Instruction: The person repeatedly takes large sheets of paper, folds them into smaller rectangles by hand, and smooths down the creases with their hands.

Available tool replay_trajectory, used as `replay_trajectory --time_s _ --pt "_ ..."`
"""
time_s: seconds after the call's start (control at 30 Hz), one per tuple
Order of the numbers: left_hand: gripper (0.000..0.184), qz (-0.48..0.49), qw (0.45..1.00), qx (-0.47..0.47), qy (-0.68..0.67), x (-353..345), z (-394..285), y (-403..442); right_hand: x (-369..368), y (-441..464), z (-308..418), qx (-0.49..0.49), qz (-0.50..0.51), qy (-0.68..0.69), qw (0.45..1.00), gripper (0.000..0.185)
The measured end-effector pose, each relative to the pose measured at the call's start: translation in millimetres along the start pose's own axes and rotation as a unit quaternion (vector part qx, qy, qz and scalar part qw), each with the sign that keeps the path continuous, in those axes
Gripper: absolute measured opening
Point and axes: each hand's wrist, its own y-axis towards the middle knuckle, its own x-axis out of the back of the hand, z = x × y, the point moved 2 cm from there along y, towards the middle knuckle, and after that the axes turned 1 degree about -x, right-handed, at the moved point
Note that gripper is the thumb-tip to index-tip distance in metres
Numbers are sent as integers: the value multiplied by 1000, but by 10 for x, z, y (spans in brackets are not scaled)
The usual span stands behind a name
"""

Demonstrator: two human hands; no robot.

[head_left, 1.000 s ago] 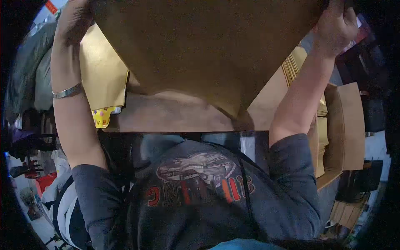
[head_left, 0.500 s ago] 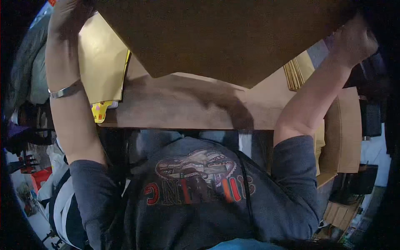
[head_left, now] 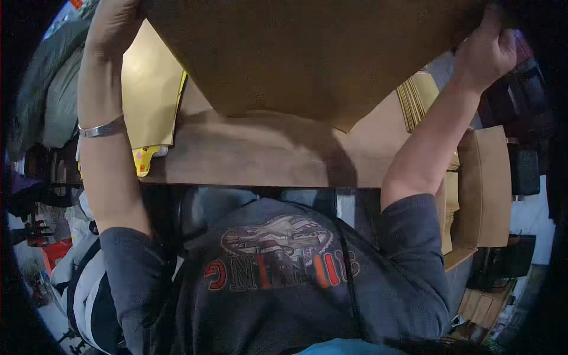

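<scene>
A large brown cardboard piece [head_left: 284, 59] hangs raised over the table, filling the top middle. Its upper part is out of view, and I cannot tell whether it is a flat sheet or a box. My left hand [head_left: 117, 26] is at its left edge, with the fingertips cut off or hidden. At the right edge my right hand [head_left: 486, 56] grips it, fingers curled and thumb up. Beneath it lies the brown table [head_left: 248, 154]. A stack of yellow-gold envelopes [head_left: 152, 89] is on the table beside my left forearm.
More golden envelopes [head_left: 414, 100] stand in a row on the table's right side. An open cardboard box [head_left: 491, 189] with yellow packets [head_left: 451, 195] inside is by my right elbow. A yellow printed packet [head_left: 142, 161] pokes out under the left stack.
Both hands have shifted slightly inward, the right one to the left and the left one to the right. The lower edge of the cardboard piece has come down a little.
</scene>
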Motion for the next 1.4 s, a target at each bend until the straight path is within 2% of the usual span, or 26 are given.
replay_trajectory --time_s 0.2,0.23,0.27,0.3,0.37,0.4,0.5,0.63,0.7,0.93,1.1,1.17,1.2,1.33,1.37,1.4 --pt "42 19 998 18 -52 57 154 0 -4 -55 -28 -7 5 -19 1000 32" --pt "42 7 996 35 -78 77 271 -2 -5 -107 -42 -9 5 -23 1000 32" --pt "42 -83 992 89 -12 238 506 52 -14 -143 -66 -7 3 -24 1000 32" --pt "36 -117 990 57 -49 53 437 40 -12 -162 -73 -10 -2 -23 1000 33" --pt "37 -123 989 60 -52 17 335 57 1 -109 -84 -17 -10 -7 1000 33" --pt "42 -101 991 75 -51 74 297 117 -5 -38 -69 -20 -13 1 1000 33" --pt "41 -88 994 53 -40 176 171 141 -41 103 14 -20 -15 -4 1000 30" --pt "33 -139 990 -1 -22 344 -75 139 -143 211 51 -16 -10 -16 1000 28" --pt "32 -146 989 30 4 528 -243 236 -214 303 10 -18 -8 -16 1000 27" --pt "32 -4 995 -70 68 379 -586 359 -321 169 -313 -86 9 -41 995 25" --pt "33 -7 988 133 73 404 227 909 -61 -398 -651 -193 15 -73 978 26" --pt "33 39 966 189 171 290 564 1107 111 -776 -650 -281 -10 -65 958 25" --pt "33 83 938 204 266 180 751 1198 231 -978 -635 -299 -8 -72 951 24" --pt "31 146 936 223 232 -238 2035 1389 726 -1774 -713 -365 16 -133 921 22" --pt "31 167 907 200 330 -473 2090 1395 785 -1900 -644 -383 14 -157 910 22" --pt "31 183 899 212 336 -637 2253 1415 941 -2073 -633 -428 15 -162 889 22"
